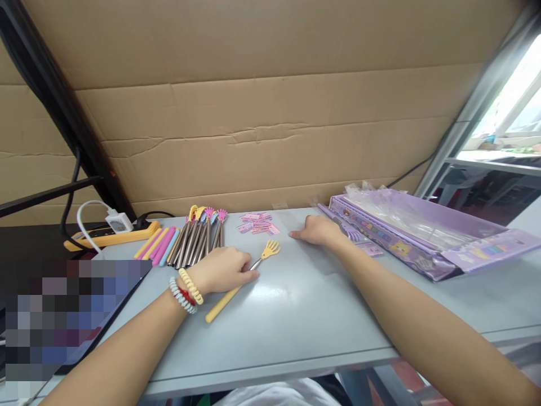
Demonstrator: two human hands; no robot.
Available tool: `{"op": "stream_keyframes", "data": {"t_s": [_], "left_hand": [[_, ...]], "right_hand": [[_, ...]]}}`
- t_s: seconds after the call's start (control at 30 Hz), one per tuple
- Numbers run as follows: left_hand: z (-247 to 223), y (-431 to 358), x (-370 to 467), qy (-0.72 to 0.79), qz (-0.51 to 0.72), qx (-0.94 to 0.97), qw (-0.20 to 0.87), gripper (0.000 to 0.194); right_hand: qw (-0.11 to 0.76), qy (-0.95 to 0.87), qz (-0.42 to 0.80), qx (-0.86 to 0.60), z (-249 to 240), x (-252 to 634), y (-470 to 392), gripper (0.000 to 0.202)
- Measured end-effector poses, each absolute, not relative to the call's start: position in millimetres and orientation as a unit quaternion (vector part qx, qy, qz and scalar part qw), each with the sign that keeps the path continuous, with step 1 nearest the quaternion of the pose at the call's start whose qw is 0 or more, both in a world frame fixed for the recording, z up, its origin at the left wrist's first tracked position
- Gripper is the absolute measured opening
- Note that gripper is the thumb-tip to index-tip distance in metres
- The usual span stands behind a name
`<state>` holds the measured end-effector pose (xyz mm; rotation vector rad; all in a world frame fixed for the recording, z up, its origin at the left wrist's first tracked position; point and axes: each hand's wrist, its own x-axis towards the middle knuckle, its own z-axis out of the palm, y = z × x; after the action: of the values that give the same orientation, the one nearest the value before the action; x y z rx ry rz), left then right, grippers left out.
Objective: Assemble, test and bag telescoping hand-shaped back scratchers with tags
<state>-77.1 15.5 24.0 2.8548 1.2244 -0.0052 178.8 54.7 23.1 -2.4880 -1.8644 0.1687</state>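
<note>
My left hand (226,270) is closed around the shaft of a back scratcher (224,304) with a yellow handle and a yellow hand-shaped head, which lies slanted just above or on the table. My right hand (316,230) is farther back on the table, its fingers curled and one digit pointing left; anything under the fingers is hidden. Between the hands, near the back edge, lies a loose pile of small pink printed cards (258,223). Left of it sits a bundle of back scratchers (198,239) with metal shafts and coloured handles.
At right stands an open purple display box (393,242) with clear plastic bags inside; a packaged purple item (355,234) lies along it. A yellow power strip (112,237) with a white charger (118,221) is at left, above a dark-edged pixelated screen (80,316). Cardboard (274,113) walls the back.
</note>
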Motion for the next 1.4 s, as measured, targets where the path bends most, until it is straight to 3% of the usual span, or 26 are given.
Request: {"op": "stream_keyframes", "data": {"t_s": [0.4, 0.57, 0.73, 0.83, 0.93, 1.0, 1.13, 1.27, 1.4], "left_hand": [[19, 18, -80, 0.384, -0.006, 0.923, 0.016, 0.038], [20, 17, -79, 0.386, -0.011, 0.922, 0.020, 0.038], [21, 18, -78, 0.388, -0.014, 0.921, 0.024, 0.039], [21, 18, -78, 0.389, -0.013, 0.921, 0.025, 0.038], [21, 18, -78, 0.391, -0.014, 0.920, 0.022, 0.036], [21, 17, -79, 0.391, -0.020, 0.920, 0.012, 0.034], [21, 16, -79, 0.382, -0.021, 0.924, -0.023, 0.034], [24, 15, -77, 0.389, 0.043, 0.920, -0.016, 0.036], [26, 16, -76, 0.386, 0.158, 0.904, 0.095, 0.032]], "right_hand": [[0.028, -0.600, 0.042, -0.798, 25, 181, 53, 0.070], [0.040, -0.614, 0.089, -0.783, 25, 180, 55, 0.051], [0.158, -0.608, 0.067, -0.775, 17, 182, 58, 0.065], [0.271, -0.623, 0.020, -0.733, 13, 182, 61, 0.064], [0.390, -0.606, 0.060, -0.691, 13, 182, 63, 0.068], [0.433, -0.584, 0.120, -0.676, 16, 182, 62, 0.060], [0.471, -0.579, 0.193, -0.637, 20, 181, 60, 0.012], [0.595, -0.555, 0.231, -0.533, 19, 178, 61, 0.022], [0.684, -0.486, 0.287, -0.462, 19, 172, 64, 0.022]]}}
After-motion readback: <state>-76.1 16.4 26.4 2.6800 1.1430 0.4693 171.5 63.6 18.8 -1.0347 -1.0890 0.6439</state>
